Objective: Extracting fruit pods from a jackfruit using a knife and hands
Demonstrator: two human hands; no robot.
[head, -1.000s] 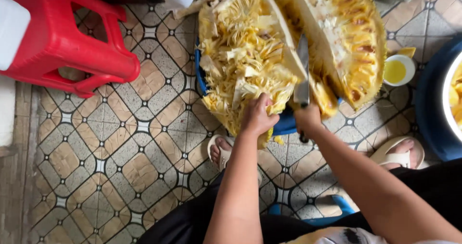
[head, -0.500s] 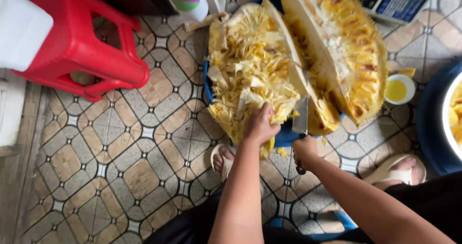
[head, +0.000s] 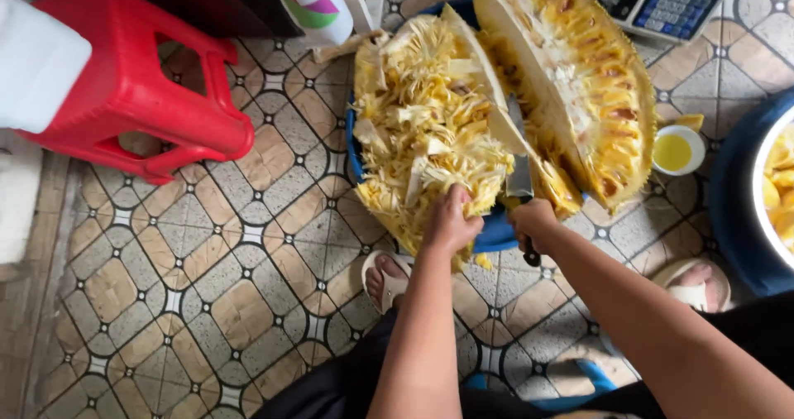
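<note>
Two hands worked a split, fibrous yellow jackfruit (head: 430,129). Left hand (head: 451,220) gripped its stringy near end; right hand (head: 532,223) clasped a flat steel knife (head: 518,167) tightly.

The cut fruit (head: 430,129) lies in the tub (head: 496,233) at 12 o'clock. The knife (head: 518,158) sits between its two parts. The stool (head: 141,88) is at 10 o'clock. The small cup (head: 676,149) is at 2 o'clock, below the scale (head: 662,1).
</note>
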